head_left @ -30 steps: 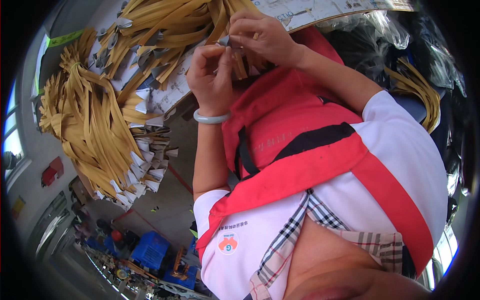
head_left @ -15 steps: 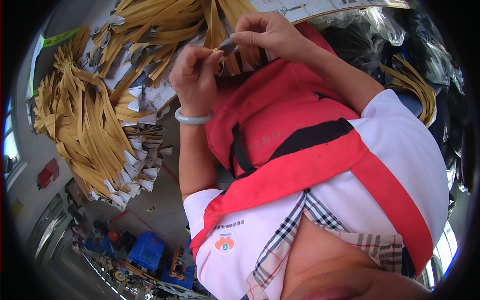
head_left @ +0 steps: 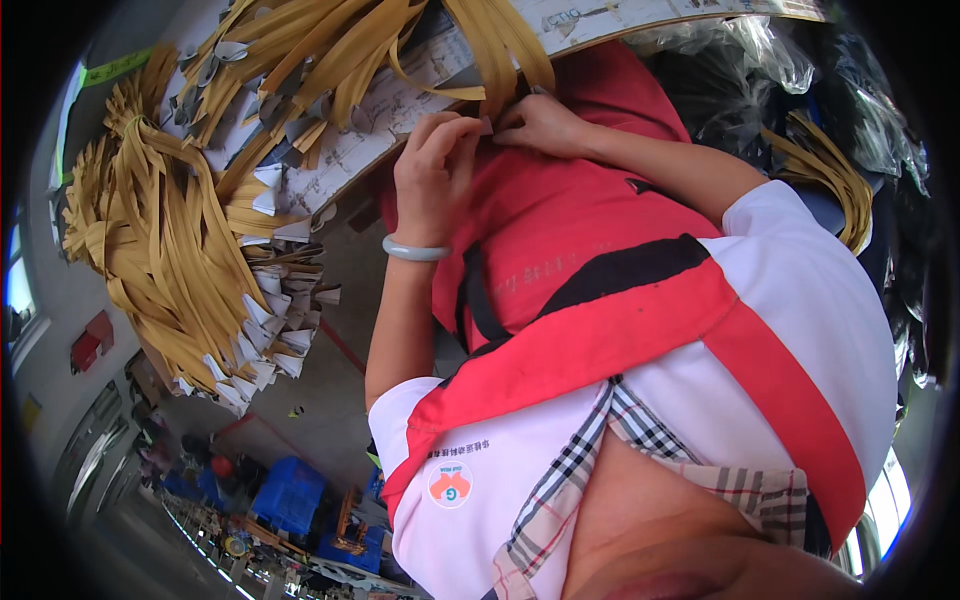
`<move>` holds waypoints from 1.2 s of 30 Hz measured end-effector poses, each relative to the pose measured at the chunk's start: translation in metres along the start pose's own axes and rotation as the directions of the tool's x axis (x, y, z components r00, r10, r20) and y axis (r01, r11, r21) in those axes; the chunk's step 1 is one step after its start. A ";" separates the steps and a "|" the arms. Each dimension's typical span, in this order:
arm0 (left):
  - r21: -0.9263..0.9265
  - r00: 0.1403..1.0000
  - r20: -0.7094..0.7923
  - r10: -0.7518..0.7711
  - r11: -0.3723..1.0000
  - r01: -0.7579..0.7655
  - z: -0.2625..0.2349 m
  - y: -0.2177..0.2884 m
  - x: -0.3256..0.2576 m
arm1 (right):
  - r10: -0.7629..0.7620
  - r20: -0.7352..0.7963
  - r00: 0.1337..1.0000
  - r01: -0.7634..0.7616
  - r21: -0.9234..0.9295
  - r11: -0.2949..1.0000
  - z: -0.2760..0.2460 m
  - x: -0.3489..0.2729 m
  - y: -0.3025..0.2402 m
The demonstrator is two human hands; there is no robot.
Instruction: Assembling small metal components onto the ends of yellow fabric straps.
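Observation:
My left hand [head_left: 432, 180], with a pale green bangle [head_left: 414, 251] on the wrist, and my right hand [head_left: 545, 125] meet in front of my red apron [head_left: 560, 230]. Both pinch the end of a tan flat strip [head_left: 500, 60] that loops up toward the pile above. The fingertips touch at a small grey piece on the strip's end, which is mostly hidden by my fingers. More tan strips [head_left: 330, 50] lie just beyond my hands on a printed cardboard sheet [head_left: 380, 135].
A large bundle of tan strips with white paper tips [head_left: 170, 250] spreads at the left. Clear plastic bags [head_left: 760, 60] and another tan bundle [head_left: 830, 170] sit at the upper right. Blue crates [head_left: 290, 490] stand on the floor at the lower left.
Both hands have shifted right in the view and drawn closer to my chest, still working the strip's end. The strip pile now sits further left and above.

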State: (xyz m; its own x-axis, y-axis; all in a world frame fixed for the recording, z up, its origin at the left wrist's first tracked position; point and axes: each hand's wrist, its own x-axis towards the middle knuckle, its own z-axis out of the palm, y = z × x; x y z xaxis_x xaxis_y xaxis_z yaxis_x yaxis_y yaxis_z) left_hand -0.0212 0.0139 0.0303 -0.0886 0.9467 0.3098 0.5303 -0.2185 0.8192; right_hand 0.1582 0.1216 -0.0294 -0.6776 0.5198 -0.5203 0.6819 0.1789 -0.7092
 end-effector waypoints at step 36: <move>-0.354 0.852 0.104 -0.513 0.781 0.514 0.100 -0.053 -0.012 | -0.366 -0.423 0.829 0.421 0.041 0.906 -0.015 -0.052 0.035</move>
State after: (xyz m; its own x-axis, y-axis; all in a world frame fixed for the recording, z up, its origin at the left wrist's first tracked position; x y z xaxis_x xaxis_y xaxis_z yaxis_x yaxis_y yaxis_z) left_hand 0.0359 0.0375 -0.0646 -0.2601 0.9432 -0.2068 0.0707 0.2322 0.9701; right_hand 0.2213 0.1133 -0.0198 -0.6948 0.7186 0.0295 0.3215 0.3470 -0.8810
